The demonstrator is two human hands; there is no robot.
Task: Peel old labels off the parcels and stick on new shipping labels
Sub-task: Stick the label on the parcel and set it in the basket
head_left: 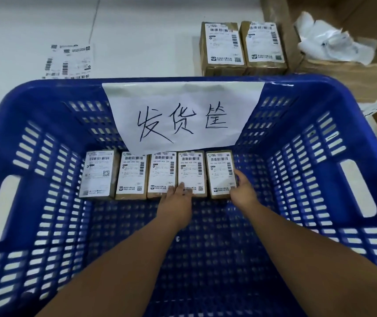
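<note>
Task judged mostly done: five labelled parcels (132,175) line the blue basket (45,88), mid-frame; left hand (177,195) flat on the fourth parcel (191,168), right hand (242,191) grips the fifth parcel (219,172); two more parcels (224,44) sit on the table (137,42), upper right.

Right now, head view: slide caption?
Left hand and right hand on a row of labelled parcels in a blue basket; two more on the table.

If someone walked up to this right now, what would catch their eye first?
A big blue crate fills the view, with a handwritten paper sign on its far wall. Five labelled parcels lie in a row on its floor; the left hand touches the fourth parcel, the right hand grips the fifth parcel.
</note>
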